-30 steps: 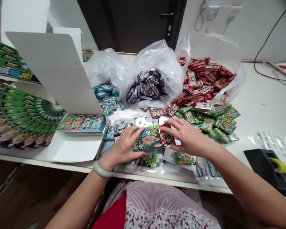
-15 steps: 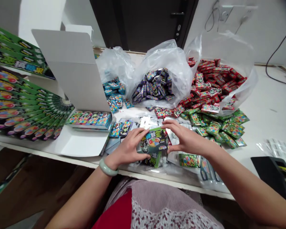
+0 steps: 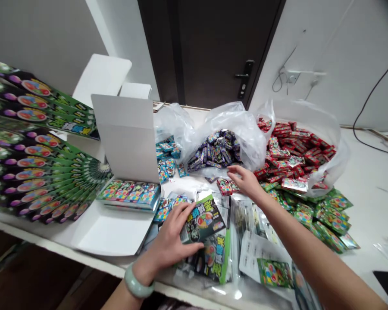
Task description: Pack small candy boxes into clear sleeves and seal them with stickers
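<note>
My left hand (image 3: pixel 173 234) grips the left side of a black and green candy packet (image 3: pixel 204 218), thumb along its lower edge and fingers on top. A second black and green packet (image 3: pixel 213 258) lies just below it on clear plastic sleeves. My right hand (image 3: pixel 245 181) is stretched out with nothing visible in it, over the small red candy packets (image 3: pixel 225 187) at the front of the bags. Whether its fingertips touch one cannot be made out. Blue packets (image 3: pixel 164 210) lie beyond my left fingers.
An open white box (image 3: pixel 116 234) holds a row of mixed packets (image 3: pixel 129 193). Fanned printed cartons (image 3: pixel 45 172) stand at far left. Behind are plastic bags of purple (image 3: pixel 216 148) and red packets (image 3: pixel 297 146). Green packets (image 3: pixel 333 215) are heaped at right, and one green packet (image 3: pixel 274 273) lies nearer.
My right hand has left the black and green packet and moved forward to the red packets. My left hand keeps the packet, now tilted. The view has tipped upward.
</note>
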Demonstrator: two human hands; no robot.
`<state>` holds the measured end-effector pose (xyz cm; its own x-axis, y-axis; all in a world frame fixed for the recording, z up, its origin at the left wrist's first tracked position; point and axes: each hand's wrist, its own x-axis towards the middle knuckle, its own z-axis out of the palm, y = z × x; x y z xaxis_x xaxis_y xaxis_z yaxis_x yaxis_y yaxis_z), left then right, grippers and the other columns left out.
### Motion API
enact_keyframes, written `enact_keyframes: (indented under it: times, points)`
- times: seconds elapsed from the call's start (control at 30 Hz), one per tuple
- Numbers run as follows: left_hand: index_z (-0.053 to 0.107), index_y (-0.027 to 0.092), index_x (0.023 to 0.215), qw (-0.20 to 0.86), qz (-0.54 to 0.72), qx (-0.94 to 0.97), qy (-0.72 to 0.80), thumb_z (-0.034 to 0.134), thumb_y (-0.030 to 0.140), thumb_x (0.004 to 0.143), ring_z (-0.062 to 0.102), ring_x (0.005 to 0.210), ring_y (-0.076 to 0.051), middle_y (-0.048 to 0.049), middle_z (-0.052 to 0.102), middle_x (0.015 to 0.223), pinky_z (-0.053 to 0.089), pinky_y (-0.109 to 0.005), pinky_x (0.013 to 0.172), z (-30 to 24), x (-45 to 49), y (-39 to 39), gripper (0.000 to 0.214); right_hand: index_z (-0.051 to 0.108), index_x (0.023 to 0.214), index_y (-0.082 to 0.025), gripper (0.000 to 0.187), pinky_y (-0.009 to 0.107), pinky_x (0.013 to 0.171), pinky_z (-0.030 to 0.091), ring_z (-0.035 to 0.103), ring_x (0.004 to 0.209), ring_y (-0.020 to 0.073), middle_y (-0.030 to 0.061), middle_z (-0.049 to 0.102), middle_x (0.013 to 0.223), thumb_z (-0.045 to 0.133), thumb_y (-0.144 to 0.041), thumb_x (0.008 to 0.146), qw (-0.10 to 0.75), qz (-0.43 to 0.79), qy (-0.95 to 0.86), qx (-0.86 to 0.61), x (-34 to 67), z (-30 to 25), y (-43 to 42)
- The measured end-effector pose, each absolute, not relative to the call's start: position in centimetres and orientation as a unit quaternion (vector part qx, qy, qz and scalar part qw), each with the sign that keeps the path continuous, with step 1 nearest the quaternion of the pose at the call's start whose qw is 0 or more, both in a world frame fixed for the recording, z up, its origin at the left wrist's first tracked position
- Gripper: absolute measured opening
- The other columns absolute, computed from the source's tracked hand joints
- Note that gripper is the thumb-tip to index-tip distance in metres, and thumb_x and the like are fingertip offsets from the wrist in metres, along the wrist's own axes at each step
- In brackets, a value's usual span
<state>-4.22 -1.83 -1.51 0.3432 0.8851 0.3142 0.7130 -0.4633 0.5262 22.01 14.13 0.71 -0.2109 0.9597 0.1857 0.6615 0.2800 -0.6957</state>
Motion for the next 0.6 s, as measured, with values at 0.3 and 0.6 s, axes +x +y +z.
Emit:
enact_keyframes:
  times: [0.3,0.6]
  points:
    - [0.022,0.033,0.149,0.130,0.289,0.797,0.514,0.083,0.029,0.062,0.049,0.127,-0.036,-0.0121,0.046,0.140,0.049,-0.050,0.103,-1.6,-5.7,-2.1,0.106,0.063,0.108,-0.014,0.029,0.046,0.093,0.046,0.064,0.106,0.0326,0.0199,0.069,0.107,0.054,-0.024,0.083,0.306,0.198,-0.664,-0.653,18.2,-2.1,25.2]
    - [0.021,0.032,0.150,0.137,0.281,0.800,0.513,0.077,0.034,0.070,0.045,0.130,-0.036,-0.0123,0.043,0.142,0.044,-0.053,0.106,-1.7,-5.9,-1.9,0.097,0.061,0.097,-0.018,0.027,0.034,0.068,0.056,0.066,0.076,0.0202,0.0043,0.068,0.080,0.044,-0.032,0.082,0.384,0.310,-0.655,-0.572,21.3,-1.6,20.0]
